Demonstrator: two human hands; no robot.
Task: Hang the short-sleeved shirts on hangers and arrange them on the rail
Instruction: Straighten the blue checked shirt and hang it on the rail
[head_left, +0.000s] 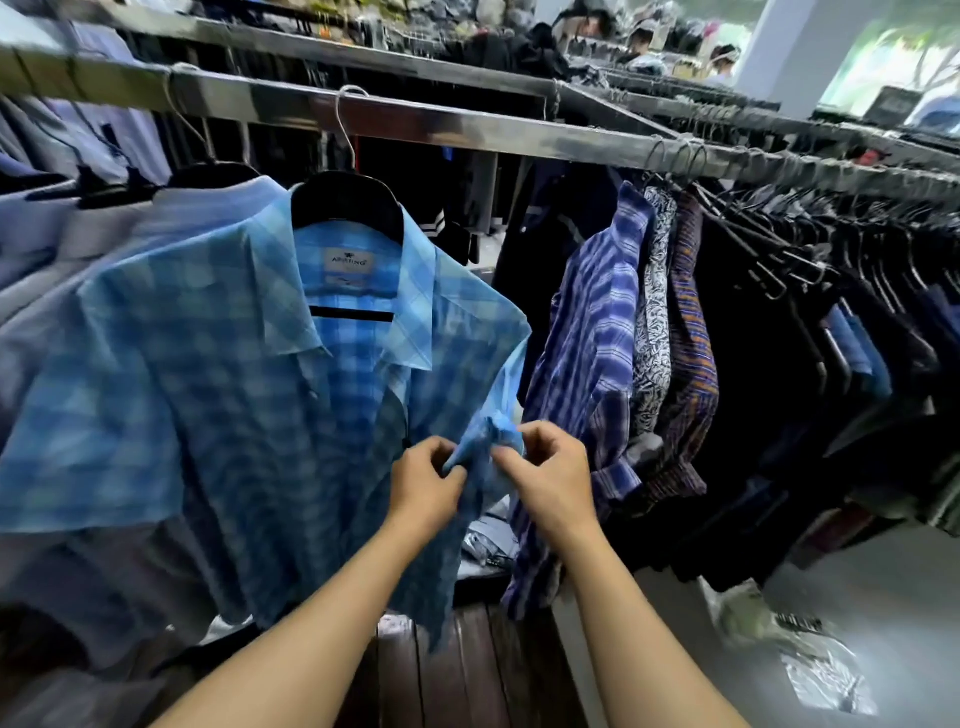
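Nearest the camera, two bare forearms reach up over a dark wooden floor (483, 670). The left hand (423, 480) and right hand (550, 478) meet at the front opening of a light blue checked shirt (234, 389). Both hands have their fingers (524, 441) curled in, pinching a bunched bit of the shirt's edge between them. It looks like buttoning or straightening the front, though blur hides the detail.

The shirt is on a black hanger (348, 202), collar open and label showing, and the hook is over the metal rail (467, 127). So for this shirt the main steps look done — it is on a hanger and on the rail, with only the front left to tidy.

Just to its left hang pale shirts (78, 234), close together. To the right, past a gap, hang a blue striped shirt (597, 338) and a row of patterned and dark clothes. I judge that the blue shirt may need sliding along to close one gap or the other. A crumpled plastic bag (821, 670) lies on the floor at the right. Whether more shirts are waiting to be hung cannot be told. Further rails crowd the far background.
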